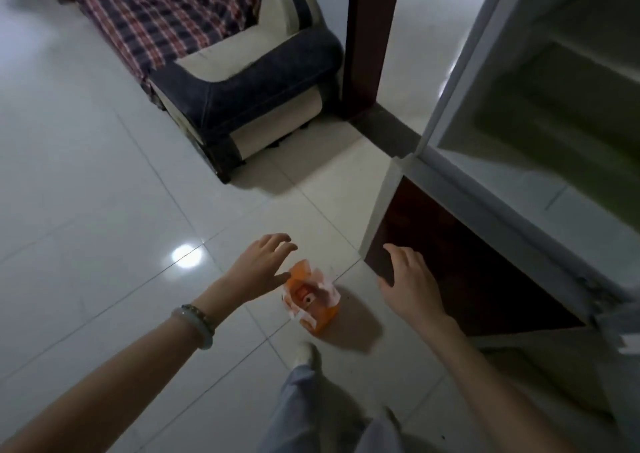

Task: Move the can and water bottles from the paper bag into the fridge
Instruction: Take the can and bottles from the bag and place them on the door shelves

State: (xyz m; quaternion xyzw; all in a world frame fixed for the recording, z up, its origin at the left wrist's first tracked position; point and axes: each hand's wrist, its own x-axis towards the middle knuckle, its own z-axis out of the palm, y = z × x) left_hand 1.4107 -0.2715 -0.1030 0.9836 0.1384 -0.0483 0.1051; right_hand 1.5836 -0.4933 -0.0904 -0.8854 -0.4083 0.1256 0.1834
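Observation:
An orange and white paper bag (320, 309) stands on the tiled floor just ahead of my feet, its top open. Inside it I see a red cap or can top (302, 294); the other contents are hidden. My left hand (264, 266) hovers over the bag's left edge with fingers spread, holding nothing. My right hand (408, 284) hangs to the right of the bag, fingers apart and empty. The fridge (540, 113) stands at the right with its upper door open, showing pale empty shelves.
A dark lower fridge panel (450, 262) sits close to my right hand. An armchair (242, 82) with a plaid cloth stands at the back left, beside a dark red door frame (372, 37). My leg and shoe (306, 355) are just behind the bag.

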